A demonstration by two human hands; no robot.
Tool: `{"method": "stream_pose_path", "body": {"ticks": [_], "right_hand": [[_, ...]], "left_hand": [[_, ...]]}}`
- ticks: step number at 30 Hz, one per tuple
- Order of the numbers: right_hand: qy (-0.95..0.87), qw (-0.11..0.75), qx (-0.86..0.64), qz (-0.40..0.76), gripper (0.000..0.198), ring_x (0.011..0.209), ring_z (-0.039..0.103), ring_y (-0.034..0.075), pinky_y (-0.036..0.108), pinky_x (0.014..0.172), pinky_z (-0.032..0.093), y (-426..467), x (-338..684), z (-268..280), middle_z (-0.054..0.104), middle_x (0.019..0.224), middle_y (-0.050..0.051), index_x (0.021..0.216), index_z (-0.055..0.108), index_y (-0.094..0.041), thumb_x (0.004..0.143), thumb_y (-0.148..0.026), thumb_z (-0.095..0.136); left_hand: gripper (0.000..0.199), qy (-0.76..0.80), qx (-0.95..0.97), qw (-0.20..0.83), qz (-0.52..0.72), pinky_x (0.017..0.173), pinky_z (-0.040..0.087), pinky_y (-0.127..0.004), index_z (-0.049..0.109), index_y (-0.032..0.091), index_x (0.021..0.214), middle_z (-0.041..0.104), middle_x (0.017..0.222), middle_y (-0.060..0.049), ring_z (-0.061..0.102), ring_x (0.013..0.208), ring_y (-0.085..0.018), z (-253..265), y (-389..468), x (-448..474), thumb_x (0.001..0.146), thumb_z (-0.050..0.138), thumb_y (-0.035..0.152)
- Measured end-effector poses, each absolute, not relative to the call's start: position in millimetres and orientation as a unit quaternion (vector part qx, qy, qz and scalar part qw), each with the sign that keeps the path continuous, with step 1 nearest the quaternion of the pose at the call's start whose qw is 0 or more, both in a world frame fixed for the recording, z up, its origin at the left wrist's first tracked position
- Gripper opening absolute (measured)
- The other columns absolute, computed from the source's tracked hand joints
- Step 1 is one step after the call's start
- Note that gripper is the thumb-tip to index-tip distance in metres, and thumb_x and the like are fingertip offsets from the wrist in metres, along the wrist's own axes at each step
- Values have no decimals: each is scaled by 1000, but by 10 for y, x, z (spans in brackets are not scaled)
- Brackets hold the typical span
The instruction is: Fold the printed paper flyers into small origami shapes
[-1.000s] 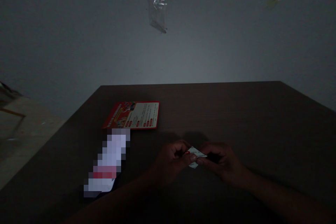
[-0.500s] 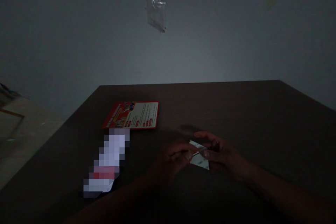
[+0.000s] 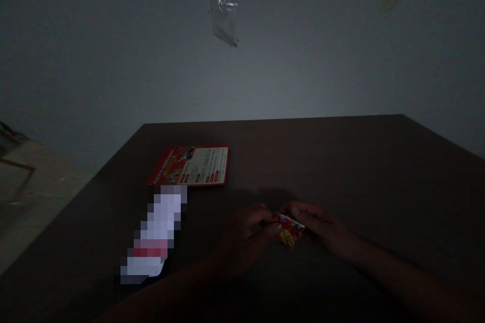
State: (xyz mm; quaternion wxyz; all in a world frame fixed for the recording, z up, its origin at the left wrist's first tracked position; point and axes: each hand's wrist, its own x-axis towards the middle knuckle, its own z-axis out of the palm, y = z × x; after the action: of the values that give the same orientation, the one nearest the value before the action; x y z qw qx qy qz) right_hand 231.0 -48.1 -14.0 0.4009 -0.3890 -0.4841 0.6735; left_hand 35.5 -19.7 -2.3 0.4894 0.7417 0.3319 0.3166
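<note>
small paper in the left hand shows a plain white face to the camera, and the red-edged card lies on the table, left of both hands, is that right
Not quite: in the head view, the small paper in the left hand shows a red and yellow printed face, not plain white.

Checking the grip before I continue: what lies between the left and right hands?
In the head view, a small red-and-yellow paper lies between the left hand and right hand.

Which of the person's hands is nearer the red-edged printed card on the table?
Left. The left hand is to the near right of the printed card; the right hand is farther right.
</note>
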Motion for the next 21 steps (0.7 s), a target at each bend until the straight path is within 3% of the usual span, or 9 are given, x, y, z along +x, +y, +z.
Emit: {"method": "stream_pose_path", "body": {"ticks": [5,9,12,21], "right_hand": [[-640,351,-406,550,39,57,42,9,21,52,34,-507,2305,-76,46,61,-3,71,57,-16,90,-49,47],[-717,317,-402,473,39,50,34,7,20,47,29,-529,2292,-83,36,55,-6,62,48,-17,94,-40,43],[-732,319,-404,446,40,48,33,7,20,46,28,-542,2278,-87,35,53,-6,59,44,-18,94,-36,41],[-763,350,-383,384,37,46,33,7,22,45,26,-550,2241,-58,33,52,-6,56,38,-19,93,-27,41]], "left_hand": [[19,358,726,526,262,61,39,-23,63,15,79,64,73,-1,56,69,-14,-1,-241,363,81,62,34],[27,343,700,576,245,55,33,-21,58,15,71,52,62,2,46,61,-11,-3,-228,365,84,54,38],[29,331,697,595,226,52,29,-21,57,15,69,45,59,4,40,56,-10,7,-211,362,86,48,37],[24,323,710,573,250,51,28,-21,58,14,65,45,56,4,39,53,-9,30,-236,397,84,51,27]]}}
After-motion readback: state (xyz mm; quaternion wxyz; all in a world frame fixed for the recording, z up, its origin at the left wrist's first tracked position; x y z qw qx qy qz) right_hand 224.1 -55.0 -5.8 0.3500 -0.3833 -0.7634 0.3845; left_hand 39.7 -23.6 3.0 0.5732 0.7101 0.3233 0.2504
